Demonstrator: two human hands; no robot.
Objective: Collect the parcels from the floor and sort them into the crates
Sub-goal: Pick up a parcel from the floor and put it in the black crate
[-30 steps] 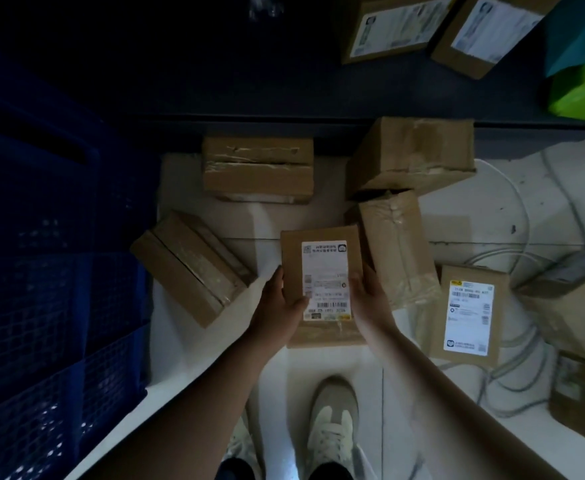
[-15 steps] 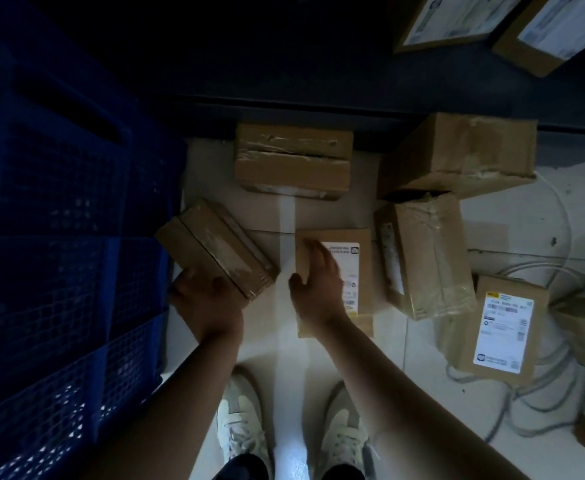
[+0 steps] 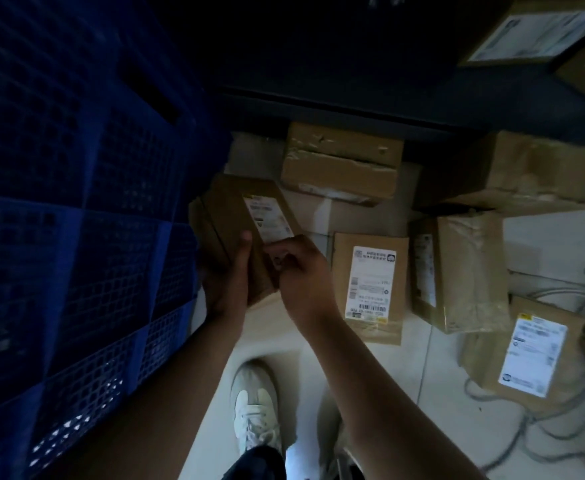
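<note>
Both hands hold one brown cardboard parcel (image 3: 235, 223) with a white label, lifted off the floor beside the blue crates (image 3: 76, 237). My left hand (image 3: 225, 278) grips its near end from below, thumb up along its face. My right hand (image 3: 298, 268) pinches its near right edge by the label. A labelled parcel (image 3: 370, 282) lies flat on the floor just right of my right hand. More parcels lie around it: a taped one (image 3: 343, 164) behind, a wrapped one (image 3: 468, 271) to the right, a labelled one (image 3: 526, 355) at the lower right.
Stacked blue lattice crates fill the left side. A large brown box (image 3: 526, 171) sits at the back right under a dark shelf edge (image 3: 353, 112) carrying more labelled boxes (image 3: 526, 29). Grey cables (image 3: 544, 434) trail over the pale floor at the right. My shoe (image 3: 253, 410) stands below.
My right hand left the labelled parcel on the floor and joined my left hand on the left parcel, which has come up off the floor with its label now facing me.
</note>
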